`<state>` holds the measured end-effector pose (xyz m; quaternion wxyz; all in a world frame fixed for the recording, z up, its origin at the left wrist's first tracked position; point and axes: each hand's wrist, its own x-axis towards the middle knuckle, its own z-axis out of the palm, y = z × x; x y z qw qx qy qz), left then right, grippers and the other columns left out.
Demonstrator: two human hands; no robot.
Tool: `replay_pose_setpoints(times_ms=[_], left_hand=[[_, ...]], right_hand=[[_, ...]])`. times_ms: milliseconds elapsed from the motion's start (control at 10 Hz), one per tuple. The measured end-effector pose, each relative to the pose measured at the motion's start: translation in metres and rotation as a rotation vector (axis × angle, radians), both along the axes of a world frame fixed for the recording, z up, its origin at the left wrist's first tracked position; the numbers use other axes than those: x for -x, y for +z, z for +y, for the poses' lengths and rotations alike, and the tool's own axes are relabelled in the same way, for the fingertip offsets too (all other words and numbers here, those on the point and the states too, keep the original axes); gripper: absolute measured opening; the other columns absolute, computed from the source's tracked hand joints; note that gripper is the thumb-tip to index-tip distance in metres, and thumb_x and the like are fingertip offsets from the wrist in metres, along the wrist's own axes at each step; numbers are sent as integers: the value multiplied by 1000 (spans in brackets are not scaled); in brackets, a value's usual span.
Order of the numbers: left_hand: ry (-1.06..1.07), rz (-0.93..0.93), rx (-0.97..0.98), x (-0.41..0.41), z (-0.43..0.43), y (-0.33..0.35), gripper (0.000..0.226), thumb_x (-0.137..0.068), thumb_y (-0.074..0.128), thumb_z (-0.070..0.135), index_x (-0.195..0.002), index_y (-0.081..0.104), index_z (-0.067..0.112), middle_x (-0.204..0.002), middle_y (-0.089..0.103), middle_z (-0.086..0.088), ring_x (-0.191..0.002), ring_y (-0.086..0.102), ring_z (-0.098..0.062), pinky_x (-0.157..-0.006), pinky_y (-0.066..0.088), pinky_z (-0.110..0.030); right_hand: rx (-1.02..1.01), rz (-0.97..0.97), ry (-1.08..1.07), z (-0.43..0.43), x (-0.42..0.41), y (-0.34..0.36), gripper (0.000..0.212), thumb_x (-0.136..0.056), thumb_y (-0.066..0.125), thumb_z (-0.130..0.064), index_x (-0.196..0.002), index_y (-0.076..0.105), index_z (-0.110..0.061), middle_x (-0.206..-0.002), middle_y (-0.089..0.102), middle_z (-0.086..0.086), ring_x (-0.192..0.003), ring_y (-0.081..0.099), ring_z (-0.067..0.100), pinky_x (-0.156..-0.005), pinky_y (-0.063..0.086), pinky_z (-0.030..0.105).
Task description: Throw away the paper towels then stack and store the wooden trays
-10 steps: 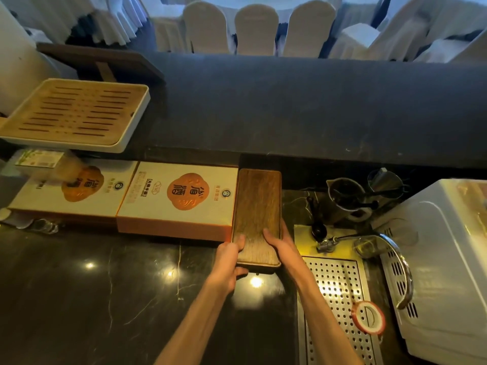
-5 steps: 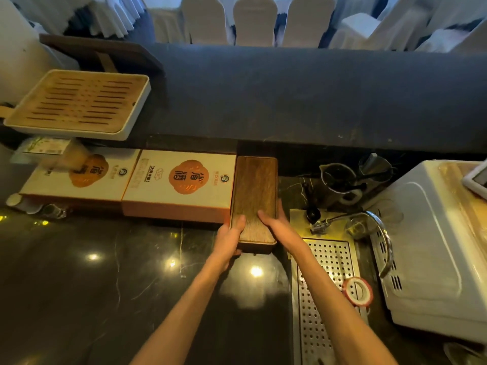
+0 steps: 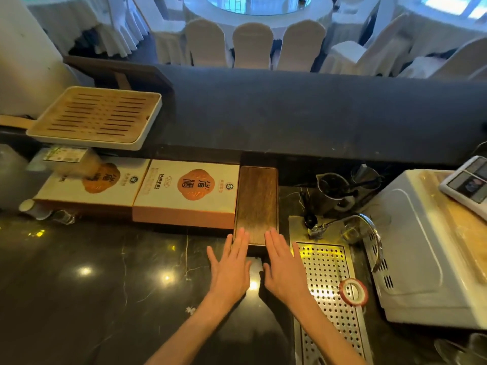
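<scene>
- ~10 o'clock, far left: slatted tray (image 3: 95,117) w/ a white base sits up on the raised ledge (image 3: 316,114), one corner hanging over. Looks parked out of the way. Can't tell if it's meant for the stack.
- Below it, 2 flat gift boxes (image 3: 187,191) lie side by side on the tabletop (image 3: 92,285), backed against the ledge.
- Left hand (image 3: 232,267): flat, fingers straight and together, tips on the near-left corner of the wooden tray (image 3: 257,204). It's got hold of nothing.
- Wooden tray is at 12 o'clock from the hands, lying lengthwise w/ its long left side tight against the right-hand box and its far end up by the ledge base. Prob its storage slot, a snug gap btw box and sink gear. It looks thick, so it could be one tray or several, can't tell.
- Right hand (image 3: 284,270): same deal, flat and empty, tips on the near-right corner. Flat palms say nudging it square rather than lifting, imo.
- 3 o'clock: perforated drain grate (image 3: 326,285) w/ a tap (image 3: 369,233) and a tape roll (image 3: 353,291) on it, then a white appliance (image 3: 416,246).
- No paper towels in view.
- Surface is dark polished stone, glossy w/ lamp glints, so things prob slide easy. Beyond the ledge at 12 it's a banquet room w/ white-covered chairs (image 3: 253,46) round a table.
</scene>
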<state>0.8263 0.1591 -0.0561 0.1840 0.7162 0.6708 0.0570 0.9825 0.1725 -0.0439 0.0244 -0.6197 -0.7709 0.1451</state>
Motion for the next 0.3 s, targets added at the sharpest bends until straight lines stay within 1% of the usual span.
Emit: replay_pose_setpoints(times_ms=[100, 200, 300], left_hand=[[11, 18, 64, -1, 1, 3, 78, -98, 41, 39, -150, -16, 31, -162, -17, 9, -151, 0, -24, -112, 5, -69], [15, -71, 112, -2, 1, 19, 78, -97, 47, 37, -153, -5, 29, -164, -10, 7, -150, 10, -26, -113, 11, -69], [-16, -242, 136, 10, 10, 51, 66, -95, 54, 31, -152, 21, 24, -163, 17, 1, -145, 29, -22, -116, 29, -57]], right_hand=[[37, 29, -26, -2, -1, 2, 84, -91, 54, -35, -156, 2, -23, -165, 6, 0, -148, 21, 20, -121, 14, 49], [84, 125, -25, -2, 2, 12, 87, -89, 58, -35, -155, 2, -24, -165, 6, -1, -140, 37, 19, -117, 28, 48], [189, 245, -30, 0, -4, 34, 82, -93, 57, -34, -155, 3, -25, -164, 0, -6, -129, 50, 18, -104, 47, 36]])
